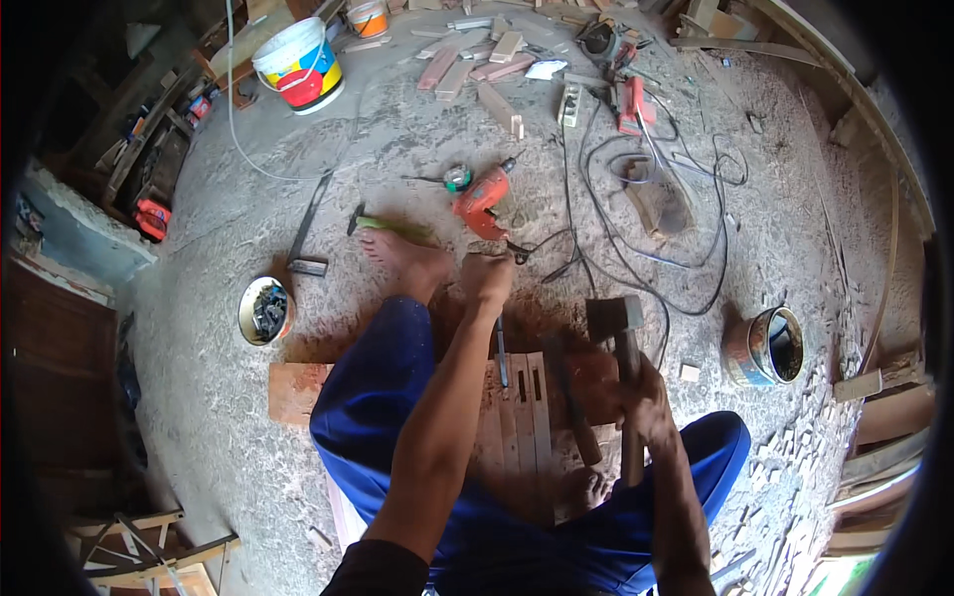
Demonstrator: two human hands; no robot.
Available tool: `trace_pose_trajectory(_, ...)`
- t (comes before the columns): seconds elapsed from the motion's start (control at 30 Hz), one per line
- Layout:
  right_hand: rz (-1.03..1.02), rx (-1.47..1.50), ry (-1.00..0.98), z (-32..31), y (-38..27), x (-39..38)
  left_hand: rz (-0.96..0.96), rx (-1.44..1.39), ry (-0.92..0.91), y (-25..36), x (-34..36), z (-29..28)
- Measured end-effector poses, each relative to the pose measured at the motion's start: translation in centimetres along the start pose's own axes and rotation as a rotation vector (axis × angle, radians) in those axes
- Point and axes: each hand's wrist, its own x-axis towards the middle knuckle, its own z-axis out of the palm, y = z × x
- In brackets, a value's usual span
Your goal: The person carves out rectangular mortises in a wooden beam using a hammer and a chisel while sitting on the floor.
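Observation:
My left hand point(487, 283) grips a chisel point(503, 358) upright, its blade at slotted wooden strips point(537, 417) between my legs. My right hand point(644, 407) holds a hammer with a dark blocky head point(613, 316) and wooden handle, raised right of the strips. Another wooden-handled tool point(581, 427) lies beside the strips, left of the hammer. The strips rest by a larger timber block point(298, 392). Just beyond my left hand are a red drill point(477, 204) and a small green-cased item point(457, 177).
My bare left foot point(397, 253) is near a green-handled hammer point(383, 221). A tub of small items point(266, 310) stands left, a rusty can point(765, 348) right. Cords point(715, 278), a red power tool point(631, 104), wood offcuts point(452, 79) and a white bucket point(298, 65) occupy the farther floor.

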Motion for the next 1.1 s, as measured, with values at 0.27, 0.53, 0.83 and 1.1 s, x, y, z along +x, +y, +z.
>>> trace_pose_trajectory(0.27,0.194,0.383,0.214,-0.9,2.5,-0.7,-0.518,-0.458,-0.333,-2.2,3.8,-0.8)
trace_pose_trajectory(0.53,0.122,0.324,0.330,-1.5,2.9,-0.7,0.134,-0.287,-0.148,16.5,-1.2,-9.4)
trace_pose_trajectory(0.83,-0.317,0.158,0.225,0.6,1.3,-1.9,-0.195,-1.180,-0.285,18.1,-13.8,2.9)
trace_pose_trajectory(1.1,-0.148,-0.056,0.378,-4.4,10.0,2.9,0.707,0.573,-0.663,8.8,-21.7,3.6)
